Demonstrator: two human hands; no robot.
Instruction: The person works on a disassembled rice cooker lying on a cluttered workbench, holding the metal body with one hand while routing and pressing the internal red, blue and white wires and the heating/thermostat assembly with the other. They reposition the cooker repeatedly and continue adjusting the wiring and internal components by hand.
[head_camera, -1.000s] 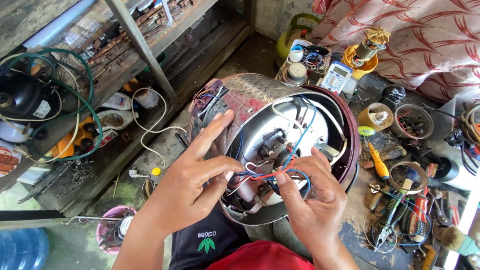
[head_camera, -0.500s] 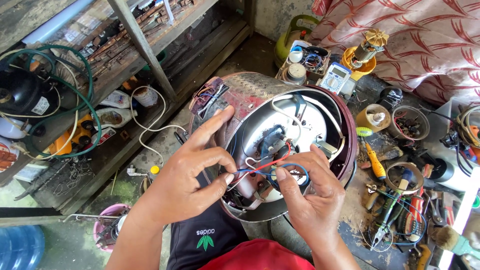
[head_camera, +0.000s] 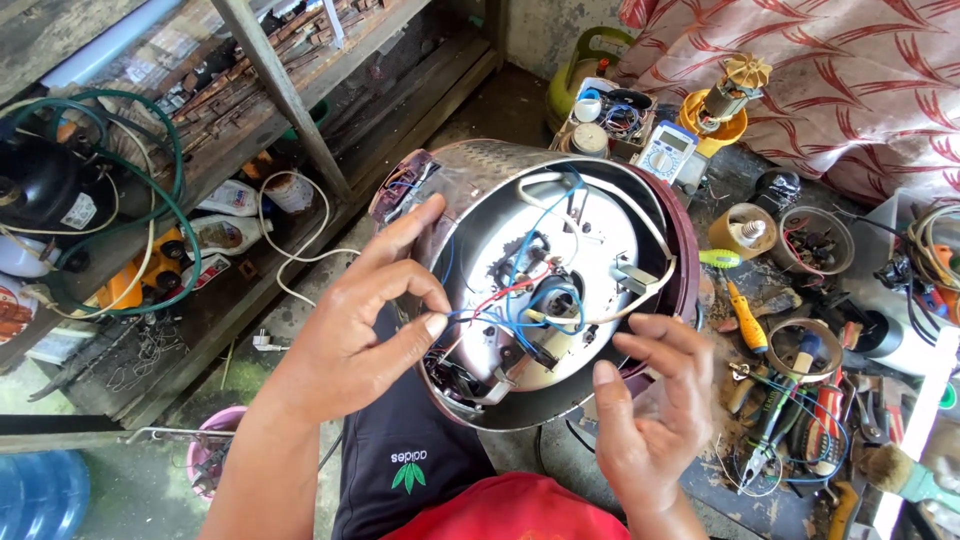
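right hand (head_camera: 655, 400) off the wires (head_camera: 520, 305), fingers spread, left hand (head_camera: 370, 320) now pinching them alone

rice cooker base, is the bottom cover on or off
Off. The rice cooker lies tipped with its underside open, baring blue wires and the metal plate, while the left hand pinches a wire.

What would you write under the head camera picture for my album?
A left hand pinches blue wires inside an upturned rice cooker while the right hand hovers open beside it, above scattered tools.
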